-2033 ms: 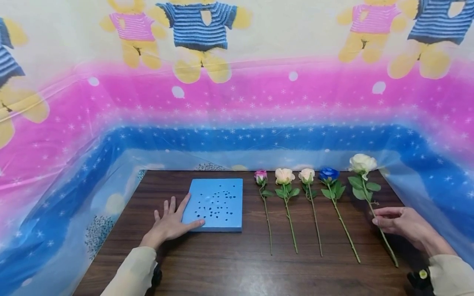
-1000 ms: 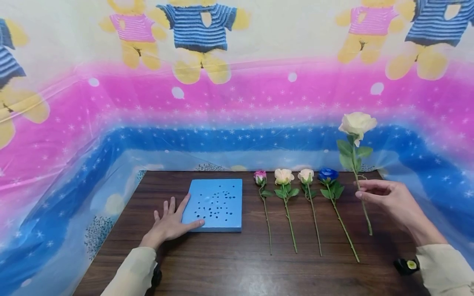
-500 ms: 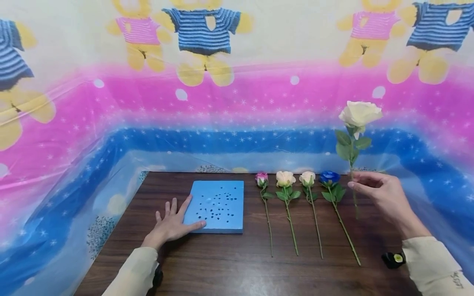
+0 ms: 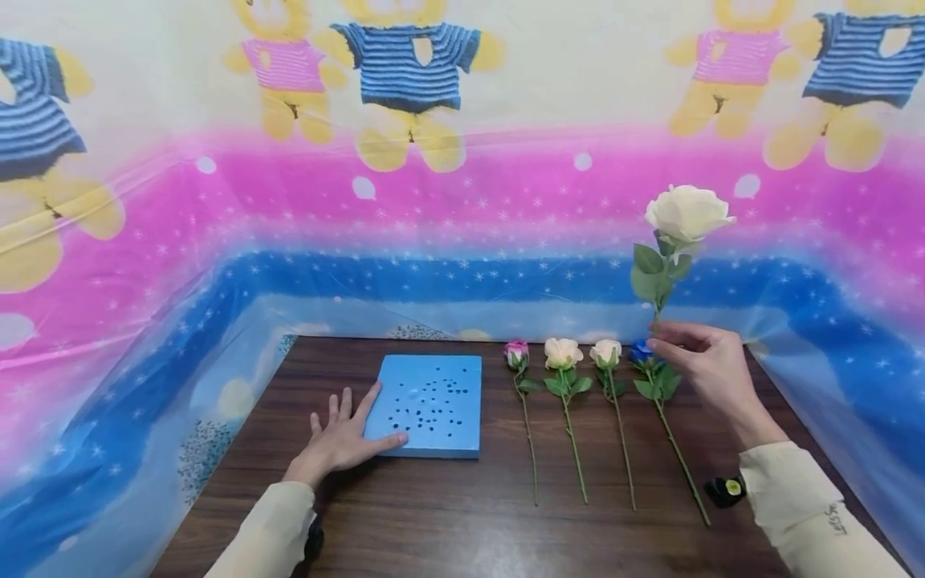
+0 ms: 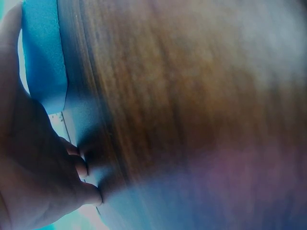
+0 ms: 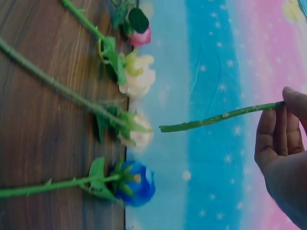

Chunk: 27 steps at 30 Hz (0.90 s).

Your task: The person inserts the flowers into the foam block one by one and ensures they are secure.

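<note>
In the head view my right hand [image 4: 711, 373] pinches the stem of a white rose [image 4: 686, 213] between thumb and fingers. The rose is upright in the air, bloom on top. In the right wrist view the stem [image 6: 216, 118] juts from below the right hand [image 6: 288, 139], its cut end free. My left hand [image 4: 340, 441] rests at the left side of a blue foam block [image 4: 426, 401] dotted with holes. Its fingers are spread, with the thumb on the block's front top edge. The block's side [image 5: 48, 62] shows in the left wrist view.
Lying in a row on the dark wooden table [image 4: 520, 530] are a pink rose [image 4: 516, 353], two cream roses [image 4: 564, 353] and a blue rose [image 4: 641, 352]. My right hand partly covers the blue bloom. A printed cloth [image 4: 506, 209] hangs behind and beside the table.
My right hand has lifted the white rose off the table and carried it up and to the left, above the blue rose. The left hand stays at the block. The head view shifts slightly.
</note>
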Each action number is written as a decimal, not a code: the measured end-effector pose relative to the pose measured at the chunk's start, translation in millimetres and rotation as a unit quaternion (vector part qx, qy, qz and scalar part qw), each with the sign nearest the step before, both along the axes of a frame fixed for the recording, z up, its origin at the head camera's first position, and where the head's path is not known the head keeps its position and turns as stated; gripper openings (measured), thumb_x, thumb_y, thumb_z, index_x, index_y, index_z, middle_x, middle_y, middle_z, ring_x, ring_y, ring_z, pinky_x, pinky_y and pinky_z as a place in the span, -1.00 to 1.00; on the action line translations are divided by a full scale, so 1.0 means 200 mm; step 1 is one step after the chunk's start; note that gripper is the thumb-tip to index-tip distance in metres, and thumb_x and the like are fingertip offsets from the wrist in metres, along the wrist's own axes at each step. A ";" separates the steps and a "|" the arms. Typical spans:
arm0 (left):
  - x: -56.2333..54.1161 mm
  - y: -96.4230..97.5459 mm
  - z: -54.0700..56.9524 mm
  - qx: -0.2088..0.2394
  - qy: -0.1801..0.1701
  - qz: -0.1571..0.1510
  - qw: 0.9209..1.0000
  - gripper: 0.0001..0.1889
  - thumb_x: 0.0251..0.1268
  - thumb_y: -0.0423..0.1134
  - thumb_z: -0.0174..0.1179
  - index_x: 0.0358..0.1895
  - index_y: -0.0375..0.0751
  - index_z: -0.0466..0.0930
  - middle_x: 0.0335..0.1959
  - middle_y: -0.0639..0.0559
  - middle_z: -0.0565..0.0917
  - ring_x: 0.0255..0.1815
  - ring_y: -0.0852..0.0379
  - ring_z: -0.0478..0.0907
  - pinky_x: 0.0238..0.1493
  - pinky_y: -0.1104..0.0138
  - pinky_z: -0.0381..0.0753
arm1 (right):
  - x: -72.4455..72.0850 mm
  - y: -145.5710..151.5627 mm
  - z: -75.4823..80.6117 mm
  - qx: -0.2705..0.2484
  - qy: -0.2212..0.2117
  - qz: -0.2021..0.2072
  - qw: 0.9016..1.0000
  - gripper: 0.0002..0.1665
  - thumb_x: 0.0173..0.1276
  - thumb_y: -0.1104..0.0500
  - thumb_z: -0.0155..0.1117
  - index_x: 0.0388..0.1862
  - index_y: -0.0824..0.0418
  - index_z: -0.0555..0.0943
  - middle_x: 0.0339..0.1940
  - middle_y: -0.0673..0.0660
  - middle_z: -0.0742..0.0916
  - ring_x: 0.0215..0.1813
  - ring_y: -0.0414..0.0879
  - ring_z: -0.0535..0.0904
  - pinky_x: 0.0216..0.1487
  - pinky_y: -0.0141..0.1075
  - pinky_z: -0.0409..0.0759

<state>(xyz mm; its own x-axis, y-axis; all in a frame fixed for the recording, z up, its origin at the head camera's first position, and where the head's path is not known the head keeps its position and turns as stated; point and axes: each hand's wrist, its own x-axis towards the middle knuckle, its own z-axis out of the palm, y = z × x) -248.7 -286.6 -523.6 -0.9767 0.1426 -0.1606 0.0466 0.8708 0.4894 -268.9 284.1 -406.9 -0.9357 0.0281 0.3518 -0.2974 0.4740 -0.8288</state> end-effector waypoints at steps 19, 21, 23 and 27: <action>0.00 -0.01 0.01 0.007 0.008 0.003 1.000 0.27 0.33 0.62 0.26 0.90 0.16 -0.18 0.83 -0.51 -0.31 0.81 -0.58 -0.46 0.57 -0.62 -0.50 | -0.16 -0.39 0.00 -0.077 0.019 0.091 0.993 -0.56 0.55 0.12 0.58 0.30 0.28 0.82 0.07 -0.04 0.90 0.04 -0.15 0.82 0.03 -0.39 0.78; 0.00 -0.01 0.00 0.005 0.012 0.004 1.000 0.27 0.33 0.62 0.27 0.90 0.15 -0.17 0.83 -0.52 -0.30 0.81 -0.59 -0.44 0.57 -0.63 -0.47 | -0.17 -0.43 0.00 -0.081 0.014 0.098 0.992 -0.59 0.56 0.12 0.56 0.29 0.25 0.82 0.05 -0.03 0.90 0.06 -0.13 0.83 0.05 -0.36 0.79; 0.01 0.00 0.00 0.003 0.016 0.005 1.000 0.27 0.32 0.62 0.27 0.90 0.13 -0.15 0.82 -0.53 -0.28 0.81 -0.60 -0.42 0.57 -0.64 -0.45 | -0.19 -0.48 0.00 -0.077 0.010 0.102 0.992 -0.61 0.57 0.12 0.55 0.29 0.21 0.83 0.04 0.00 0.90 0.07 -0.13 0.83 0.01 -0.34 0.79; 0.01 0.00 -0.01 0.003 0.018 0.007 1.000 0.27 0.33 0.61 0.27 0.90 0.13 -0.16 0.83 -0.52 -0.27 0.82 -0.59 -0.41 0.58 -0.63 -0.44 | -0.21 -0.56 0.00 -0.084 -0.001 0.119 0.989 -0.60 0.59 0.10 0.54 0.31 0.18 0.83 0.13 0.04 0.89 0.13 -0.13 0.81 -0.05 -0.33 0.77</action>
<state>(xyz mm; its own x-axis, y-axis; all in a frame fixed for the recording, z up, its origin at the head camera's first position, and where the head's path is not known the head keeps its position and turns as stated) -247.3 -287.3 -524.6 -0.9836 0.1302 -0.1248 0.0526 0.8689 0.4923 -311.6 171.9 -407.3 -0.9238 -0.1354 0.3582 -0.3816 0.2470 -0.8907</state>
